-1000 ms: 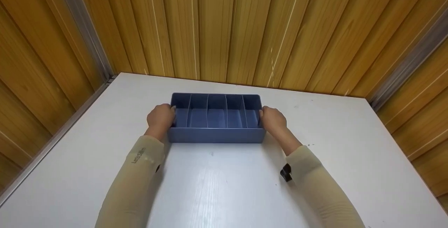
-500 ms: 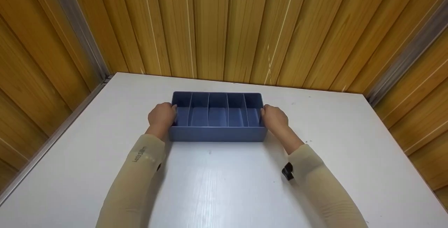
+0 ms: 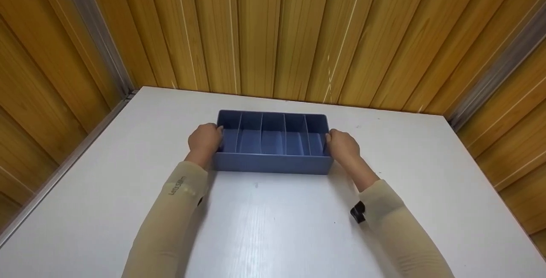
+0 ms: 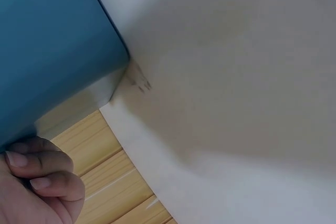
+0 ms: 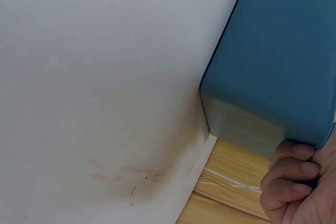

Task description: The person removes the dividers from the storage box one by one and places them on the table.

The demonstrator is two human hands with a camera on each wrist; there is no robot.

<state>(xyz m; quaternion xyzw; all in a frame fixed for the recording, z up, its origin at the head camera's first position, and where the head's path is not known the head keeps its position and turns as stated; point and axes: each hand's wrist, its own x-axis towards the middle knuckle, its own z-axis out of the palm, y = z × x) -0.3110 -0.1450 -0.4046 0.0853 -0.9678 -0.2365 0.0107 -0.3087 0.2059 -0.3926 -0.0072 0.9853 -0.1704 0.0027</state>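
A blue plastic organizer box (image 3: 273,163), divided by thin partitions into several compartments, sits on the white table, and no contents show inside. At its left end my left hand (image 3: 204,142) grips the side wall, thumb over the rim. My right hand (image 3: 344,146) holds the opposite end in the same way. In the left wrist view, curled fingers (image 4: 58,174) are at the rim of the box's smooth blue wall (image 4: 52,40). The right wrist view has the fingers (image 5: 289,171) curled at the rim near a corner of the box (image 5: 273,56).
The white table (image 3: 256,227) spreads around the box, its back edge close behind. Wood-patterned panels (image 3: 256,35) stand behind it and on both sides. A metal post (image 3: 96,30) rises at the left corner. A small black object (image 3: 358,212) is at the right sleeve.
Over the last half second the box and both hands have shifted a little to the right, with a slight clockwise turn. Both hands have kept their grip.
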